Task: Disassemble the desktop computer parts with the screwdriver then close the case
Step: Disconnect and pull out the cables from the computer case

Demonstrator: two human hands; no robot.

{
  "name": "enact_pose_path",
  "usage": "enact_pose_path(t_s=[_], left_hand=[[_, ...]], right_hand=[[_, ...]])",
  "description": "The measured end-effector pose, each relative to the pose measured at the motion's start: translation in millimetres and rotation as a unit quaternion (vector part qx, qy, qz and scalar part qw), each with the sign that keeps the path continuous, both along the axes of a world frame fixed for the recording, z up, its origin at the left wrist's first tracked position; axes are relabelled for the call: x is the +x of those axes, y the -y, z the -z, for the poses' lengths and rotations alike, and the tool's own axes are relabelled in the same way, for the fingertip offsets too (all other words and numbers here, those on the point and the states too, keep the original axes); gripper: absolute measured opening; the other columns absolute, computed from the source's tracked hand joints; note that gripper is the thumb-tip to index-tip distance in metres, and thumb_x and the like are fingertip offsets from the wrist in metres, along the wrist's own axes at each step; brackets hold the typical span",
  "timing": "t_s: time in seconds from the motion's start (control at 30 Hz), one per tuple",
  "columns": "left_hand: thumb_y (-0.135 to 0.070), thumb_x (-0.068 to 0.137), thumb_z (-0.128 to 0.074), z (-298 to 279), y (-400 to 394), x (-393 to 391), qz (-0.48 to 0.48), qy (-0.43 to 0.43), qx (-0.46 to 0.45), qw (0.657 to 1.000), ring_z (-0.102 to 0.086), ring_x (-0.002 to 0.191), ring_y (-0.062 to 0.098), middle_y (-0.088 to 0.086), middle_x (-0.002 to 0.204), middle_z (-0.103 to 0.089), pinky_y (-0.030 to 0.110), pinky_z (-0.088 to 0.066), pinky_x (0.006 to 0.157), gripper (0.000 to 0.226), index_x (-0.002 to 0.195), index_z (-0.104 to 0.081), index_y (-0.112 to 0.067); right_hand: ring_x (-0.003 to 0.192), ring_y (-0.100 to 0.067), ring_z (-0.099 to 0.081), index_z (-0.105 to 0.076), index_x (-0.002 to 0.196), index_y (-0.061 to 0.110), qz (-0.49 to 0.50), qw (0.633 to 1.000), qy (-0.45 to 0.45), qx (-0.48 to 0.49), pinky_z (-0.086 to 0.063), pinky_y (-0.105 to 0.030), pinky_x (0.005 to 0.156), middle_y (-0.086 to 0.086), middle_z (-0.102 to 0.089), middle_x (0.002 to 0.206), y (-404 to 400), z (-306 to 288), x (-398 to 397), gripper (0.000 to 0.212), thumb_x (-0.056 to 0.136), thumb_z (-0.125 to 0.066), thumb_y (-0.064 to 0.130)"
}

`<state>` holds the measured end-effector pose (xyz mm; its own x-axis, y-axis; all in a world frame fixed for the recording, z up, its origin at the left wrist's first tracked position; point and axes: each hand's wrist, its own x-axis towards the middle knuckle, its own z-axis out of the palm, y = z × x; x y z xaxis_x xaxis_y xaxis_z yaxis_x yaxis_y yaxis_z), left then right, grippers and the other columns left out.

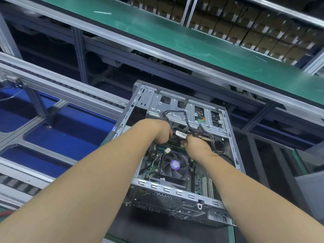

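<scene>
An open grey desktop case [150,185] lies on its side in front of me, its motherboard exposed. A black CPU fan [174,166] with a purple sticker sits in the middle. Both hands reach deep into the case, above the fan. My left hand [162,131] curls down among the black cables [185,114] near the drive cage [175,104]. My right hand [196,145] pinches a black cable beside a white label tag [181,134]. What my left fingers grip is hidden. No screwdriver is in view.
A green conveyor belt [175,34] runs across the back, with stacked cardboard boxes [245,20] behind it. Aluminium frame rails [52,81] and blue bins [66,137] lie to the left. Another grey unit [310,193] stands at the right edge.
</scene>
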<state>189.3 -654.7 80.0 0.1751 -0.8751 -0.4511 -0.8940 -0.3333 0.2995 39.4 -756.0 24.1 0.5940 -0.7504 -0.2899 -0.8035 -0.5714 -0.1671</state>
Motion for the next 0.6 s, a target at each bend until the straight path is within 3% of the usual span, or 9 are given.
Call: enact_pose_path(t_s=[0.07, 0.17, 0.27, 0.33, 0.43, 0.5, 0.6], left_hand=[[0.000, 0.095, -0.036, 0, 0, 1, 0.001, -0.001, -0.002, 1.000, -0.052, 0.092, 0.020, -0.001, 0.146, -0.055, 0.028, -0.045, 0.079, 0.060, 0.142, -0.057, -0.031], [-0.003, 0.096, -0.036, 1, 2, 1, 0.005, 0.005, -0.003, 1.000, -0.054, 0.086, 0.018, -0.001, 0.142, -0.057, 0.029, -0.045, 0.076, 0.056, 0.138, -0.060, -0.032], [-0.005, 0.097, -0.037, 3, 2, 2, 0.014, 0.009, -0.003, 1.000, -0.052, 0.092, 0.020, -0.002, 0.143, -0.057, 0.029, -0.045, 0.079, 0.055, 0.139, -0.060, -0.032], [-0.006, 0.098, -0.037, 3, 2, 3, 0.016, 0.003, -0.008, 1.000, -0.054, 0.087, 0.019, -0.003, 0.142, -0.058, 0.029, -0.048, 0.079, 0.054, 0.140, -0.060, -0.031], [-0.005, 0.097, -0.036, 5, 3, 4, 0.011, -0.005, -0.007, 1.000, -0.058, 0.076, 0.013, 0.000, 0.134, -0.060, 0.031, -0.056, 0.071, 0.055, 0.139, -0.061, -0.030], [-0.005, 0.096, -0.037, 6, 4, 4, 0.012, -0.002, -0.005, 1.000, -0.066, 0.088, 0.021, 0.001, 0.130, -0.060, 0.038, -0.060, 0.080, 0.055, 0.138, -0.061, -0.031], [-0.006, 0.096, -0.037, 7, 2, 4, 0.013, -0.006, -0.003, 1.000, -0.066, 0.100, 0.025, 0.000, 0.139, -0.057, 0.042, -0.060, 0.090, 0.055, 0.137, -0.061, -0.033]], right_hand=[[0.123, -0.034, -0.060, -0.047, 0.147, 0.009, 0.004, 1.000, 0.013, 0.014, -0.031, -0.025, 0.078, -0.018, -0.064, 0.135, 0, -2, 0, 0.038, 0.114, -0.038, 0.027], [0.124, -0.032, -0.060, -0.050, 0.142, 0.008, -0.005, 1.000, -0.003, 0.002, -0.027, -0.024, 0.074, -0.016, -0.063, 0.137, -1, -1, -1, 0.034, 0.113, -0.038, 0.023], [0.102, -0.032, -0.062, -0.052, 0.118, 0.015, -0.010, 0.999, -0.021, -0.025, -0.032, -0.027, 0.075, -0.015, -0.067, 0.127, 0, 4, 0, 0.015, 0.112, -0.041, 0.024], [0.087, -0.028, -0.055, -0.041, 0.105, 0.021, -0.003, 0.999, -0.030, -0.027, -0.034, -0.029, 0.074, -0.015, -0.068, 0.122, 2, 6, 2, 0.010, 0.112, -0.042, 0.028], [0.100, -0.032, -0.062, -0.047, 0.122, 0.016, 0.001, 0.999, -0.038, -0.030, -0.033, -0.030, 0.076, -0.015, -0.066, 0.123, 5, 9, 6, 0.022, 0.112, -0.042, 0.035], [0.113, -0.034, -0.064, -0.049, 0.131, 0.012, 0.000, 0.998, -0.039, -0.040, -0.033, -0.031, 0.078, -0.013, -0.065, 0.124, 6, 9, 7, 0.029, 0.112, -0.041, 0.032], [0.110, -0.039, -0.064, -0.053, 0.116, 0.015, -0.001, 0.998, -0.029, -0.047, -0.036, -0.035, 0.078, -0.020, -0.066, 0.119, 2, 9, 9, 0.017, 0.110, -0.041, 0.025]])
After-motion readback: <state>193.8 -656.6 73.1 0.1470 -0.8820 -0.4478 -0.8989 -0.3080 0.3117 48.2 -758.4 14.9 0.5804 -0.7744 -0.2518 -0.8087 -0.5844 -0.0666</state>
